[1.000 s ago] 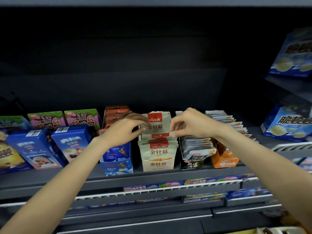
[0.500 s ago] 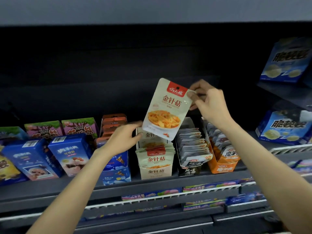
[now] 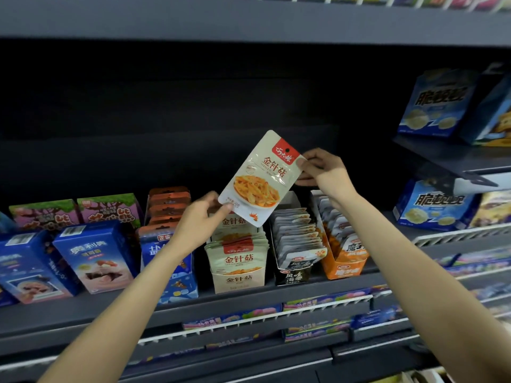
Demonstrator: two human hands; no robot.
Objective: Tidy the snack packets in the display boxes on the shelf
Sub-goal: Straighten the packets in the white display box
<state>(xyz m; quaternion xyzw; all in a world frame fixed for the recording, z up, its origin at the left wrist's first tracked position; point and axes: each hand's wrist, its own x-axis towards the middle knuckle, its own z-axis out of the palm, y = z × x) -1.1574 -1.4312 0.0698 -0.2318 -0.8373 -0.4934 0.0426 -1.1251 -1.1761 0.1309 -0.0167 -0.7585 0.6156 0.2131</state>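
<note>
Head view, the only one: I've got one beige snack packet (image 3: 259, 180) up in the air, above and slightly behind its beige display box (image 3: 237, 268), clear of the row standing in it. My right hand (image 3: 323, 172) pinches the packet's top right edge by the red label, thumb in front and fingers curled behind. My left hand (image 3: 197, 222) touches the lower left corner, fingertip on the front face; whether it's a true pinch I can't tell, the rest of the grip is behind the packet. The packet's long axis is tilted, top leaning right and bottom left, so it's skewed against the upright packets in the box. The box sits straight below my left hand, so left is nearer the slot; right is higher and off to the side. My read: rotate it upright, then drop it straight down into the row. The grey-packet box (image 3: 297, 244) and the orange box (image 3: 341, 252) sit just to the right; don't drift that way.
</note>
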